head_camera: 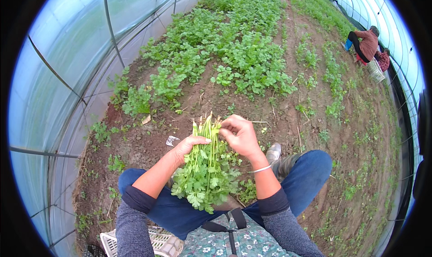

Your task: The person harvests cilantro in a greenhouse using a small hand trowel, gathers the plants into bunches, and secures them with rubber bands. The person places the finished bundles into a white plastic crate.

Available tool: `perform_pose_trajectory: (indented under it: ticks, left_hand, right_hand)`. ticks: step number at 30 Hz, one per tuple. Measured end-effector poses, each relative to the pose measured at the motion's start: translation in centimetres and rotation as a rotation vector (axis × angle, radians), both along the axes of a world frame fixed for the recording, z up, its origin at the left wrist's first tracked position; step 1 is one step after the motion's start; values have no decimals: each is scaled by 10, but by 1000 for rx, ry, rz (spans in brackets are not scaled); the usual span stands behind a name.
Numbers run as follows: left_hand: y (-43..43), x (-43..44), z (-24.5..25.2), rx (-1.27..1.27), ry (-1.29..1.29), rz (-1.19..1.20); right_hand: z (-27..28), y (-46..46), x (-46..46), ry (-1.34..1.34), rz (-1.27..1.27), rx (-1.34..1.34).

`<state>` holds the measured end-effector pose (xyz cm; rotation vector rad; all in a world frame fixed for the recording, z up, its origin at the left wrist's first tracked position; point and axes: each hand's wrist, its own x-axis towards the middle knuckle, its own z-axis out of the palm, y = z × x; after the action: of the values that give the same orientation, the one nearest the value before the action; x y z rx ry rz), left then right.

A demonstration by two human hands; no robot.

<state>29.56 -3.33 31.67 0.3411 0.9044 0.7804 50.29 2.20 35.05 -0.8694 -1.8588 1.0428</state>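
My left hand grips a bunch of leafy green stalks, which look like celery or coriander. The pale cut or rooted ends point away from me, while the leaves hang towards my lap. At the right side of the stalk ends, my right hand has its thumb and forefinger pinched on a thin leafy stem. Part of that stem is hidden behind the fingers. A pale bangle circles my right wrist. Beneath the bunch, a few more green leaves show between my legs.
Plants of the same look grow in a dense bed ahead, on brown soil. A white plastic crate sits below my left side. Plastic greenhouse film curves along the left. Two people crouch by another crate far right.
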Motion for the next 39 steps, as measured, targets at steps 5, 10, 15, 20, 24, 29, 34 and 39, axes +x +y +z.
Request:
perform_pose_trajectory:
  ticks: [5, 10, 15, 20, 24, 29, 34, 39]
  left_hand:
    - [2, 7, 1, 36, 26, -13]
    - [-2, 5, 4, 62, -20, 8]
    - [1, 7, 3, 97, 32, -71]
    - [-4, 7, -1, 113, -8, -54]
    - [-3, 10, -7, 230, -120, -87]
    - [-3, 15, 5, 242, -31, -109]
    - [0, 22, 4, 244, 52, -50]
    - [4, 11, -11, 298, -16, -139]
  right_hand:
    - [-53, 33, 22, 380, -351, -190]
    - [-4, -2, 4, 62, -1, -181]
    - [-23, 4, -9, 384, -169, -416]
    - [-2, 3, -25, 466, -59, -373]
    - [-21, 5, -30, 346, 104, -302]
    - [-33, 20, -25, 401, 244, -236]
    - [-32, 20, -29, 323, 266, -320]
    - [-1, 7, -37, 151, 210, -387]
